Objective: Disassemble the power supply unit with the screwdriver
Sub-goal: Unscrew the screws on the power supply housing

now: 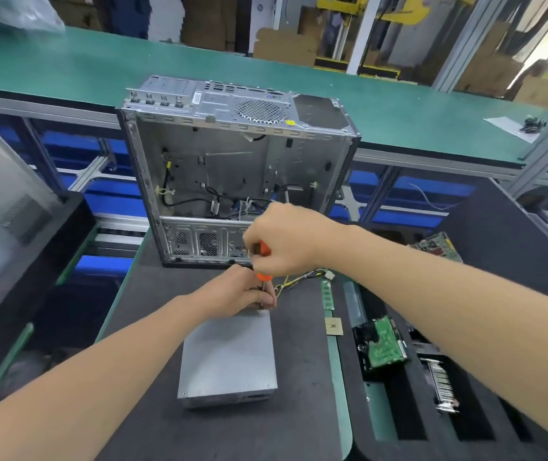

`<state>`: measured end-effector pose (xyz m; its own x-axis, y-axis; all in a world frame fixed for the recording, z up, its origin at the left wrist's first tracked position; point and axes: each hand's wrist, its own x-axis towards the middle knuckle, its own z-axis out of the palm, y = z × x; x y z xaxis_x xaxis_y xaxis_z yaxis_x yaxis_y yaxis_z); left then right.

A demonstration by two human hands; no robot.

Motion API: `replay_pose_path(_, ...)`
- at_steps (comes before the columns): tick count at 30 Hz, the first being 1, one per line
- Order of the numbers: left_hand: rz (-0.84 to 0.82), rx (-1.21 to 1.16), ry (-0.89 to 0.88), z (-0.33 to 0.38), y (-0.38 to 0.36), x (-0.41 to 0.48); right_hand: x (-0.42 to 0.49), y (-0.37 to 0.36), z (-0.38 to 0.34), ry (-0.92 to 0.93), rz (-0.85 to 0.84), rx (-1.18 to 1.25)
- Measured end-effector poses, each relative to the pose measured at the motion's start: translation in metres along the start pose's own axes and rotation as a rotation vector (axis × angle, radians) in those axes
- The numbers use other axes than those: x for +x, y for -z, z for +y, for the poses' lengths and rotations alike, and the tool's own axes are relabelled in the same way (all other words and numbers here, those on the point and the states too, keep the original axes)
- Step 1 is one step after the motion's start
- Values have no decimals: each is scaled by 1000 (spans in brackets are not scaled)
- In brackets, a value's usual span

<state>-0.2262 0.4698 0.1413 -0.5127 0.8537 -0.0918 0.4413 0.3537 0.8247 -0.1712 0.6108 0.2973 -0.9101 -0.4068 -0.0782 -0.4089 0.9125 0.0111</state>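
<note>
1 power supply unit [227, 357] lying flat, long axis pointing away | 1 screwdriver [264, 277] upright-ish, tip down at far edge | right grip [282, 242] round handle, left grip [242, 294] pinching shaft

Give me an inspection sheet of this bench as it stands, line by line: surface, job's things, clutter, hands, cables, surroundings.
Surface: dark grey mat on the bench.
Job's things: power supply unit lies flat on the mat, cover on; screwdriver, orange handle, stands at its far right corner.
Clutter: stripped computer case behind the unit; memory stick, chip and hard drive to the right.
Hands: right hand grips the screwdriver handle; left hand pinches its shaft.
Cables: yellow-and-black wire bundle trails from the unit's far end; black cables inside the case.
Surroundings: green conveyor beyond; cardboard boxes behind it.
</note>
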Motion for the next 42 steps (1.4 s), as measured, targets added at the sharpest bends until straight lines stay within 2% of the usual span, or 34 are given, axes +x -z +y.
replay_pose_path(2,16,6,-4,-1,0,1,7,3,-11,-291,50,151)
replay_pose_path(4,11,27,-1,0,-1,3,18,1,-21,-553,31,175)
replay_pose_path(7,30,57,-28,-2,-2,4,26,-9,-32,-681,7,96)
replay_pose_path(10,36,67,-43,-4,-3,4,22,-18,-27,-667,80,62)
replay_pose_path(12,31,66,-45,-5,-3,5,18,-18,-22,-590,80,10)
replay_pose_path(14,23,47,-33,-6,-2,6,15,-14,-16,-433,35,-29)
replay_pose_path(19,21,15,-28,-5,-1,2,10,3,1,101,-159,-155)
replay_pose_path(22,31,-36,-15,-3,-3,0,7,1,6,265,-146,-216)
replay_pose_path(25,53,-45,16,-1,-5,-3,1,-6,3,201,-30,-140)
replay_pose_path(27,69,-14,30,1,-7,-4,0,-7,-1,22,46,0)
replay_pose_path(29,95,-10,48,2,-9,-4,5,-5,-6,-233,68,137)
replay_pose_path(31,115,-15,65,4,-11,-5,12,-7,-12,-416,41,151)
replay_pose_path(33,128,2,75,6,-12,-5,17,-11,-16,-517,17,174)
replay_pose_path(36,125,7,89,7,-9,-4,25,-17,-19,-569,36,268)
replay_pose_path(38,99,13,88,6,-6,-4,26,-19,-17,-541,31,262)
replay_pose_path(42,43,-1,79,7,-1,-3,17,-4,-5,-317,-84,166)
